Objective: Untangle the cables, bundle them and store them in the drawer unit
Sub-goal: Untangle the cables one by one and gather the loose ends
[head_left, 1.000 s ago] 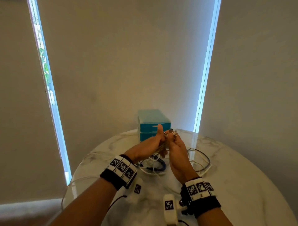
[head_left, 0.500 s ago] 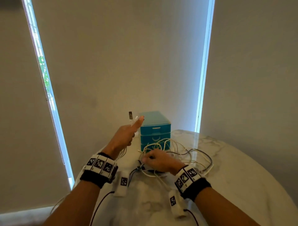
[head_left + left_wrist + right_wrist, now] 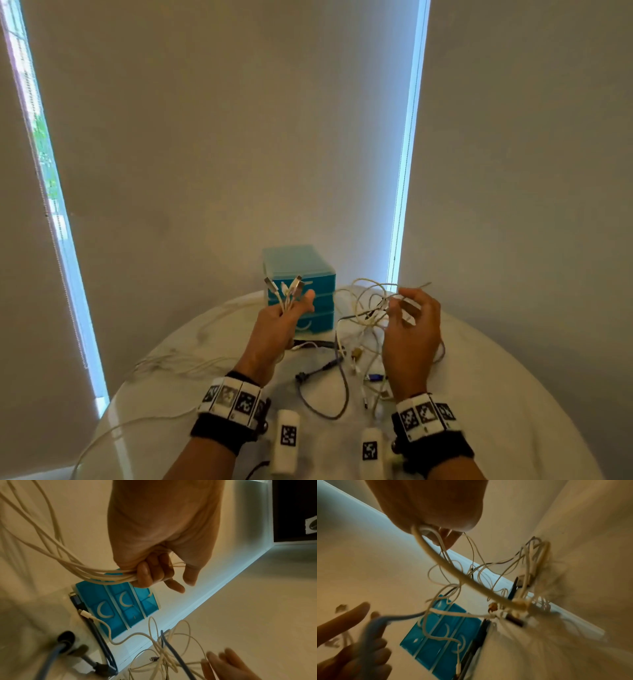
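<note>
1. Three closed drawers, each with a pale curved handle, face the person in the drawer unit point(image 3: 298, 289), a translucent turquoise plastic box standing at the far edge of the table point(image 3: 496, 394). The table is round, with a white, glossy, marble-veined top. Nothing is stored yet.
2. Tangled cables point(image 3: 368, 329) lie near the middle of the table, just in front of and to the right of the drawer unit. Most are thin, limp and off-white, looped over one another. A thicker grey-blue cable point(image 3: 325, 404) curls nearer the person.
3. The right hand point(image 3: 412, 337) is raised over the knot. Its fingers are bent, and the right wrist view shows fingertips pinching white strands whose loops hang down to the table.
4. The left hand point(image 3: 279, 327) is held up in front of the drawer unit. It is closed round a sheaf of white cables point(image 3: 96, 573), with the index finger extended. Their plugs point(image 3: 286, 287) fan out above the fist, pointing up.
5. Governing relation, as a judgement: the knot lies to the right of the held sheaf and directly below the right hand, which is the nearer hand. The sheaf's long axis runs roughly upright through the left fist and then trails left across the table. Drawing a strand free therefore probably means pulling the two hands apart sideways.
6. Small metal connectors point(image 3: 356, 353) lie scattered beneath the knot.
</note>
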